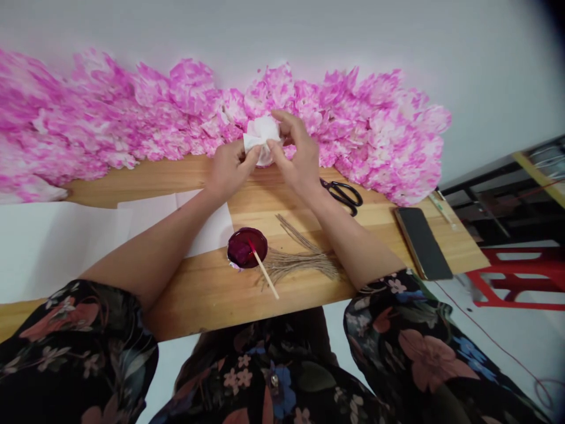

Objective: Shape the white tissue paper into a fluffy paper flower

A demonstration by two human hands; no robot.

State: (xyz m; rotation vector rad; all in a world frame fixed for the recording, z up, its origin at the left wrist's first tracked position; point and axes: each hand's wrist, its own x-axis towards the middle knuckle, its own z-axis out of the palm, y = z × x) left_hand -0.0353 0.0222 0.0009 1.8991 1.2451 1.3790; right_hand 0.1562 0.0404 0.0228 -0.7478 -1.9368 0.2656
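With many pink paper flowers [353, 112] already heaped along the far edge, the left hand [227, 171] and right hand [298, 156] pinched closed on a still-white paper flower [263, 134], undyed, beyond the dye bowl [247, 247].

My hands [265, 162] hold a tissue [262, 138] before the flower row [176, 118]. Bowl [247, 247] with stick [263, 270] nearest me; twine [300, 256] to its right; scissors [344, 194], then phone [422, 242], farther right. Paper sheets [66, 241] left.

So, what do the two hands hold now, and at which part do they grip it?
Both hands hold one white paper flower. The left hand pinches its lower left edge; the right hand grips its right side, fingers curled over the top.
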